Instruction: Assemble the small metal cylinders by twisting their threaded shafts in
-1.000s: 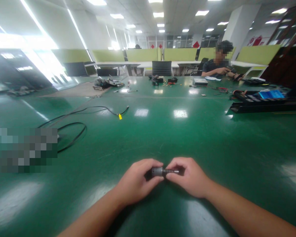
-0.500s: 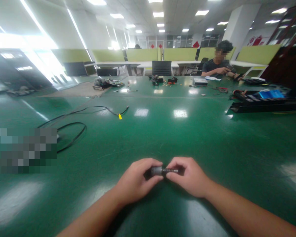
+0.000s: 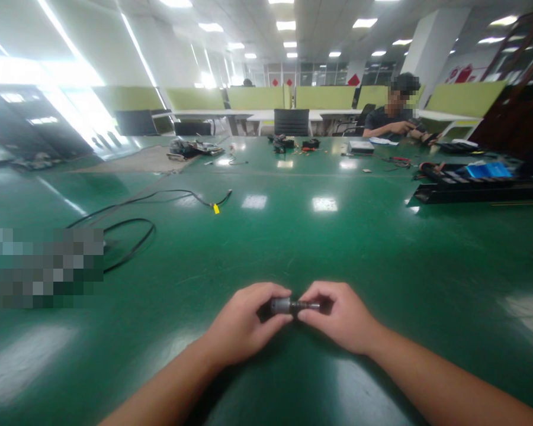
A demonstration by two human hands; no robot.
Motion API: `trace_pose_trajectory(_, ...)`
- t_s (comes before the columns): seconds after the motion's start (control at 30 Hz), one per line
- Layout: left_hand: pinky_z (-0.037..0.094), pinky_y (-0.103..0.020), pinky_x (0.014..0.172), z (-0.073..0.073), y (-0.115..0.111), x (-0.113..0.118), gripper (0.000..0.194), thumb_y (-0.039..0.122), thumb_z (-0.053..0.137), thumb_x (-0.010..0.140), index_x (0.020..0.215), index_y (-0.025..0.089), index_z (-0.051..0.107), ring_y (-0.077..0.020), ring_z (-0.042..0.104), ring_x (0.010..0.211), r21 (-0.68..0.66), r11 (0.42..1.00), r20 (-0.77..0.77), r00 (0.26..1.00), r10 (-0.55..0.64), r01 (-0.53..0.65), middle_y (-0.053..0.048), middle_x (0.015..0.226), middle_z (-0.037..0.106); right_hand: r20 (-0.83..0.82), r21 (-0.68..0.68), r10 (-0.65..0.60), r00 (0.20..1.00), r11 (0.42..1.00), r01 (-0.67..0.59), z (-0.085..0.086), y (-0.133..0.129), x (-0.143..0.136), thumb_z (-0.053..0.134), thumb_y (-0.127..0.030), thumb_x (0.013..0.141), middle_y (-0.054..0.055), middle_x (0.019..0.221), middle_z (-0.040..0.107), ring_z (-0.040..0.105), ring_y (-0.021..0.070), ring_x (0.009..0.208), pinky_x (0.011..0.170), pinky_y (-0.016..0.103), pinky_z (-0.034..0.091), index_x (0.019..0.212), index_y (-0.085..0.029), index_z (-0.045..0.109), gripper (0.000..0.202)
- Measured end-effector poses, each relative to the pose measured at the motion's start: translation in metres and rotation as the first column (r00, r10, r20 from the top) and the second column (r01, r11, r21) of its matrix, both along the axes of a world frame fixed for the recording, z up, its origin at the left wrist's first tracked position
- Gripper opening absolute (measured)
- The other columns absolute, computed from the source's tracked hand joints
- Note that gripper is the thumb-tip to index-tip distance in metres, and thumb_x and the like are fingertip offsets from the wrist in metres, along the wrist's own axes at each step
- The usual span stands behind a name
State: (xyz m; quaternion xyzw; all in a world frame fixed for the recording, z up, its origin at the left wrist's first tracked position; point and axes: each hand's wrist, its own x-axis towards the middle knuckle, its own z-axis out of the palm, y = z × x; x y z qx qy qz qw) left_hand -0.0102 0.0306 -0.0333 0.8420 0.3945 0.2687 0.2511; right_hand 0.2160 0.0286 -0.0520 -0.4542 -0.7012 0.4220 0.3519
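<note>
A small motor-like part (image 3: pixel 282 305), with a grey cylindrical body and a thin dark shaft ending in a bright tip, lies level close above or on the green table (image 3: pixel 257 248). My left hand (image 3: pixel 244 322) curls round the grey body from the left, thumb on the near side and fingers on the far side. From the right, my right hand (image 3: pixel 342 316) closes round the shaft in the same way, its thumb and forefinger tips beside the middle of the part. The undersides of both grips are hidden.
A black cable (image 3: pixel 153 228) with a yellow tag (image 3: pixel 216 208) runs across the left side, near a blurred-out object (image 3: pixel 44 269). At the far right lie a black tray-like frame (image 3: pixel 471 192) and a blue item (image 3: pixel 488 170). Another person (image 3: pixel 391 115) sits beyond, handling something.
Almost nothing differs. Both hands keep the part in the same place, and the whole view has shifted by only a few pixels.
</note>
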Motion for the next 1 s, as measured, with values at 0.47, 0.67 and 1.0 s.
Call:
trace_pose_trajectory(0.47, 0.051, -0.028, 0.085, -0.0006, 0.0023, -0.0015, 0.025, 0.028, 0.068, 0.086, 0.110, 0.025, 0.063, -0.0152, 0.066, 0.094, 0.020, 1.000, 0.003, 1.000, 0.017, -0.017, -0.001, 0.104, 0.070, -0.024, -0.028, -0.019, 1.000, 0.999, 0.018, -0.0015, 0.0004, 0.0010, 0.071, -0.024, 0.077, 0.001, 0.072, 0.067, 0.057, 0.0146, 0.067, 0.062, 0.024, 0.042, 0.079, -0.016, 0.071, 0.008)
trace_pose_trajectory(0.67, 0.050, -0.027, 0.085, 0.0002, 0.0040, -0.0025, 0.024, 0.028, 0.067, 0.086, 0.109, 0.026, 0.062, -0.0145, 0.066, 0.094, 0.024, 1.000, -0.001, 1.000, 0.019, -0.019, 0.001, 0.104, 0.070, -0.023, -0.026, -0.023, 0.999, 0.999, 0.022, -0.0024, 0.0007, 0.0014, 0.071, -0.024, 0.077, 0.000, 0.069, 0.064, 0.055, 0.0137, 0.064, 0.060, 0.024, 0.041, 0.079, -0.016, 0.071, 0.009)
trace_pose_trajectory(1.0, 0.050, -0.029, 0.086, 0.0019, 0.0055, -0.0061, 0.024, 0.029, 0.066, 0.087, 0.110, 0.025, 0.062, -0.0161, 0.066, 0.095, 0.016, 0.999, -0.010, 0.999, 0.039, -0.039, -0.001, 0.106, 0.070, -0.023, -0.029, -0.058, 0.998, 0.998, 0.058, -0.0017, 0.0018, 0.0014, 0.070, -0.026, 0.078, 0.002, 0.070, 0.066, 0.056, 0.0141, 0.064, 0.061, 0.024, 0.041, 0.079, -0.015, 0.070, 0.011)
